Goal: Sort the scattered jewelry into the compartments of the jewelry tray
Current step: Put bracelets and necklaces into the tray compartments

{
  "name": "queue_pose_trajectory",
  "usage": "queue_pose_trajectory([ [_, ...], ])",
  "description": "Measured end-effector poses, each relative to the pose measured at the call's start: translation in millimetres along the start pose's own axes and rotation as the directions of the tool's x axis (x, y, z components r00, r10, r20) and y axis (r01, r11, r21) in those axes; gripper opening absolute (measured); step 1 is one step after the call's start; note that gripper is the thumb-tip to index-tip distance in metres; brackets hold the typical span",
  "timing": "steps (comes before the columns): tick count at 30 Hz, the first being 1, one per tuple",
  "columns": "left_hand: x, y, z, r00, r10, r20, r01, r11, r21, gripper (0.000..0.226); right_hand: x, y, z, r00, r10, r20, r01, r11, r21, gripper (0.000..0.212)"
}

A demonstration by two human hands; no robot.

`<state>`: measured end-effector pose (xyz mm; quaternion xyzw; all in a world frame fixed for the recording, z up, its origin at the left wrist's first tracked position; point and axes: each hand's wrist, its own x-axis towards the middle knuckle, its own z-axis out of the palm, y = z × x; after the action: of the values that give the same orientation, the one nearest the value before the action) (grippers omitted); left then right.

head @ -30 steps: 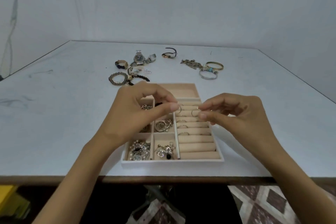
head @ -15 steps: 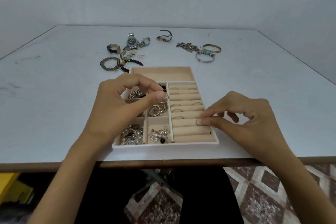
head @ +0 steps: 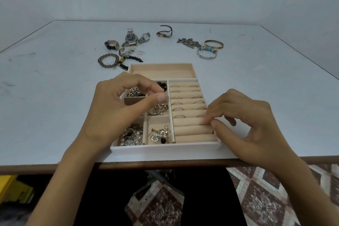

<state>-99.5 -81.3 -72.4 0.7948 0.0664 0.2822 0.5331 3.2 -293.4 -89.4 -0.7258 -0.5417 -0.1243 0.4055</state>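
Note:
A beige jewelry tray point(head: 165, 148) sits at the table's near edge, its small left compartments holding mixed jewelry and its right side lined with ring rolls point(head: 190, 130) carrying several rings. My left hand point(head: 117, 110) hovers over the left compartments and pinches a thin ring point(head: 167, 98) between thumb and forefinger. My right hand point(head: 245, 126) pinches a second ring point(head: 202, 124) and presses it into a slot between the lower rolls at the tray's right side.
Scattered beyond the tray: watches point(head: 131, 38), beaded bracelets point(head: 108, 60), a small strap watch point(head: 165, 32), a chain bracelet point(head: 189, 42), a gold bangle point(head: 213, 44) and a silver bangle point(head: 207, 54). The tray's long far compartment point(head: 162, 71) is bare.
My right hand has moved down from the upper rolls to a lower slot with its ring. My left hand stays over the tray, still pinching its ring.

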Motion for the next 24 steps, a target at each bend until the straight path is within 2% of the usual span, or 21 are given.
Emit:
queue_pose_trajectory([
  [9, -1.1, -1.9, -0.3, 1.000, 0.005, 0.005, -0.005, 1.000, 0.011, 0.006, -1.3, 0.7, 0.9, 1.000, 0.006, -0.030, -0.006, 1.000, -0.023, 0.020],
  [12, -0.4, -3.2, -1.2, 1.000, 0.019, 0.013, -0.019, 0.999, 0.029, 0.007, 0.4, 3.5, -3.1, 0.988, 0.106, -0.113, -0.112, 0.992, -0.051, 0.022],
  [14, -0.7, -3.3, -0.9, 1.000, 0.016, 0.021, -0.017, 1.000, 0.021, 0.006, 1.0, 8.9, -3.1, 0.948, 0.272, -0.162, -0.291, 0.950, -0.110, 0.028],
  [17, -0.1, -2.8, -0.2, 0.999, 0.015, 0.043, -0.015, 1.000, 0.011, 0.006, 2.1, 14.1, 1.5, 0.841, 0.541, -0.014, -0.519, 0.798, -0.306, 0.048],
  [20, 2.0, -3.0, 0.5, 0.992, 0.078, 0.095, -0.086, 0.992, 0.087, 0.006, 4.3, 17.7, 6.6, 0.732, 0.670, 0.123, -0.551, 0.689, -0.470, 0.056],
  [24, 4.4, -6.3, -1.3, 0.976, 0.149, 0.161, -0.176, 0.969, 0.174, 0.009, 7.2, 18.5, 9.4, 0.686, 0.710, 0.161, -0.505, 0.624, -0.596, 0.060],
])
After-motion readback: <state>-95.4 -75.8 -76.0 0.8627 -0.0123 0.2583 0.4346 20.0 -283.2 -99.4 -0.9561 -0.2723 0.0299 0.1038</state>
